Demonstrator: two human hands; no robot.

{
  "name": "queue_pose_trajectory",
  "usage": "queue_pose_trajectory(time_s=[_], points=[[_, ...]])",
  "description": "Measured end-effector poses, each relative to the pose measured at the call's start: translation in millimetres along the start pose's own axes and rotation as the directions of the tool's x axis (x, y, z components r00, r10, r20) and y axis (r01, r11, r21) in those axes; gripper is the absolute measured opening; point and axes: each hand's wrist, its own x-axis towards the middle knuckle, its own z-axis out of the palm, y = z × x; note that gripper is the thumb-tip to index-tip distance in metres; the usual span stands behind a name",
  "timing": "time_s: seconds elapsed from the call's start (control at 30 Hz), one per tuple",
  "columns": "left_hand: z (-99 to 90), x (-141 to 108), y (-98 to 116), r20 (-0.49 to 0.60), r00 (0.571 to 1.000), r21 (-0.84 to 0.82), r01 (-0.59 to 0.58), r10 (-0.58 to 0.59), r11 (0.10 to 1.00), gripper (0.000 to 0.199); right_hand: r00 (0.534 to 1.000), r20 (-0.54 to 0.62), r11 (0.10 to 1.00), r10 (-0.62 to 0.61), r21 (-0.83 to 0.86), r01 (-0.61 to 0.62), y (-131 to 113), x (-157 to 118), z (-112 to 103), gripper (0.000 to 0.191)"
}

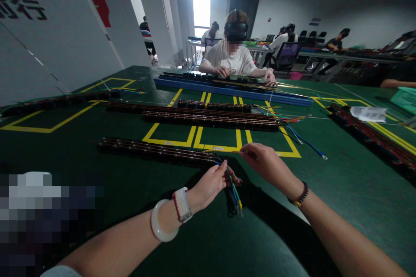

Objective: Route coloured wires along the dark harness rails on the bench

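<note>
A long dark wire harness bundle [156, 150] lies on the green table in front of me. Blue and green wires [233, 186] with ring terminals come out of its right end. My left hand [211, 184] is closed round these wires just past the bundle's end, and their tips hang down toward me. To the right, my right hand [263, 164] pinches the tip of a yellow wire [224, 152] that runs out from the same end. The fingers of my right hand are pressed together and partly hide the wire's tip.
More dark bundles [211, 117] lie across yellow tape outlines [294, 143] farther off, blue wires trailing right. Beyond them is a long blue channel [234, 90] where a co-worker's hands [269, 78] rest. Other bundles [373, 136] lie at right, with a white paper [368, 114].
</note>
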Motion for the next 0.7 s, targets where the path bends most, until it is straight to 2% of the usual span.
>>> queue_pose_trajectory(time_s=[0.13,0.27,0.47,0.57,0.7], points=[[0.1,0.7,-0.2,0.015,1.0,0.01,-0.008,0.008,1.0,0.029,0.991,-0.131,0.997,-0.025,0.073,0.034,32.8,5.4,28.2,0.015],[2.0,-0.8,0.8,-0.005,1.0,0.022,-0.001,0.001,1.0,0.027,0.995,-0.061,0.996,-0.085,0.033,0.087,52.0,5.0,50.6,0.021],[0.0,0.2,-1.4,0.006,1.0,0.009,-0.016,0.016,1.0,0.026,0.973,0.041,0.928,-0.227,-0.295,0.229,49.3,5.4,50.5,0.025],[-0.4,0.7,-1.7,0.02,0.999,-0.003,-0.025,0.025,1.0,0.025,0.96,0.088,0.895,-0.265,-0.347,0.279,46.1,4.9,49.8,0.026],[-1.4,0.8,-1.9,0.015,1.0,-0.002,-0.022,0.022,1.0,0.025,0.98,-0.055,0.927,-0.192,-0.338,0.162,37.0,4.4,42.1,0.022]])
